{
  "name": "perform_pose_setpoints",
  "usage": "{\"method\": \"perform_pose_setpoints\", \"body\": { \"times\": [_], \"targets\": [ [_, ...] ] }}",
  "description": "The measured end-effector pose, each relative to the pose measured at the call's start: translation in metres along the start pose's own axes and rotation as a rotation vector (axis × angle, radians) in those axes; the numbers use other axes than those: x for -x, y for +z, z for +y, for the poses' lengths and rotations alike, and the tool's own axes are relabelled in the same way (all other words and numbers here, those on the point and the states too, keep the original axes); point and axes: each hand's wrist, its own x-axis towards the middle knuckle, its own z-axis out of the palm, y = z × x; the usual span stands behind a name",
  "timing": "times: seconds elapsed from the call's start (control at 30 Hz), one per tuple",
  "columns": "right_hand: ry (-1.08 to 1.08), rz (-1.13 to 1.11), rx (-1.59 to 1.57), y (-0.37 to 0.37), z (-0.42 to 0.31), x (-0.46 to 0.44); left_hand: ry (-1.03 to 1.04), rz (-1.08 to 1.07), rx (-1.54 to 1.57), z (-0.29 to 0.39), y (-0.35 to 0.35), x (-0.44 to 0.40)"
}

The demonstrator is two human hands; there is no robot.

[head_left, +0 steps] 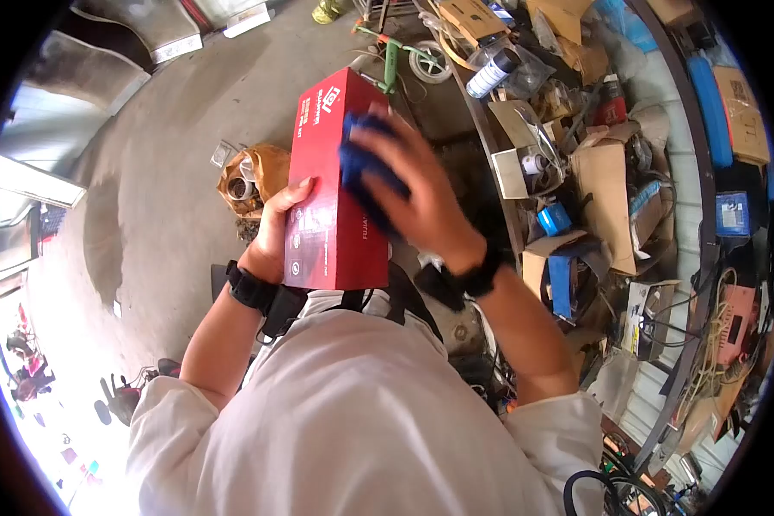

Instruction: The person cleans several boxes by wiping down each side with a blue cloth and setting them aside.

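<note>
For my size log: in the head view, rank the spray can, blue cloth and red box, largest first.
1. Red box
2. Blue cloth, partly covered by the right hand
3. Spray can, probably farther from the camera

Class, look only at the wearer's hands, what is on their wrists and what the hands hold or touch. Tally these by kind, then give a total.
Left hand: 1
Right hand: 1
Black wrist straps: 2
Red box: 1
Dark blue cloth: 1
Total: 6
</note>
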Motion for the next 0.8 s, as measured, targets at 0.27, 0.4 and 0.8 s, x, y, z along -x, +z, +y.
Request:
{"method": "perform_pose_setpoints", "body": {
  "times": [0.27,0.4,0.8],
  "targets": [
    [-0.019,-0.067,-0.054,-0.006,-0.033,0.0,0.043,-0.018,0.104,0.002,0.005,-0.002],
    [-0.104,-0.104,-0.083,-0.004,-0.039,0.015,0.024,-0.014,-0.018,0.006,0.002,0.0],
    [-0.121,-0.012,0.056,-0.006,-0.038,0.017,0.045,-0.057,0.022,0.0,0.007,0.001]
  ]
}}
